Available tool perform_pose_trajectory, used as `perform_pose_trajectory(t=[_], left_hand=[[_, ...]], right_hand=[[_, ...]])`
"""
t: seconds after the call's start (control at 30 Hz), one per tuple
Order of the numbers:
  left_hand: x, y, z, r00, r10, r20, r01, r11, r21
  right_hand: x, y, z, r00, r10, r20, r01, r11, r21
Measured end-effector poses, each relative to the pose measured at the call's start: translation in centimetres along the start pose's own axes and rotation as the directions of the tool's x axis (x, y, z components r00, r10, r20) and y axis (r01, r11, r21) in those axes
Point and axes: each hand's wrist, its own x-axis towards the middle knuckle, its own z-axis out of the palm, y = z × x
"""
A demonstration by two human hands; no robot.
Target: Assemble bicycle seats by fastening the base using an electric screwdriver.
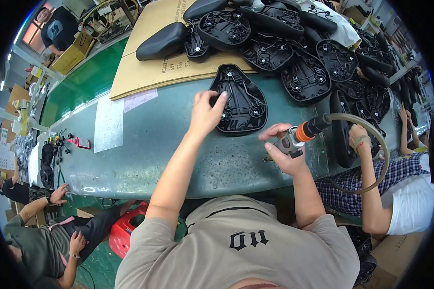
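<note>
An upturned black bicycle saddle lies on the green tabletop, its narrow end pointing away from me. Its underside shows metal rails and several bolts. My left hand grips the saddle's left edge, fingers curled and thumb over the rim. To the right, apart from the saddle, my right hand is closed around a powered screwdriver with a silver body, an orange collar and a hose behind. My palm and fingers hide part of the tool, and its working tip cannot be made out.
Many black saddles are heaped on cardboard sheets at the back and right. Left lie a paper sheet and a red bottle. A co-worker's hand is close on the right, beside the curved hose. A red stool stands lower left.
</note>
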Motion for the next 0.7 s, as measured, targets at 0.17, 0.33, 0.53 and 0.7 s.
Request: perform_pose_trajectory(t=[0.17,0.33,0.53,0.7], left_hand=[[-0.2,1.1,-0.9,0.957,0.108,0.270,-0.157,0.973,0.169],[-9.2,-0.2,-5.8,0.928,0.231,0.292,-0.289,0.941,0.177],[-17.2,2.9,-7.7,0.962,0.157,0.223,-0.198,0.964,0.177],[-17.3,2.5,-7.8,0.975,0.147,0.164,-0.170,0.976,0.137]], right_hand=[[0.1,-1.5,1.1,0.985,0.168,-0.048,-0.164,0.983,0.088],[3.6,-7.7,1.2,0.998,-0.026,-0.058,0.037,0.981,0.193],[10.7,-5.7,8.9,0.997,-0.078,0.022,0.071,0.971,0.228],[13.7,-2.8,13.1,0.994,-0.013,0.108,-0.010,0.977,0.211]])
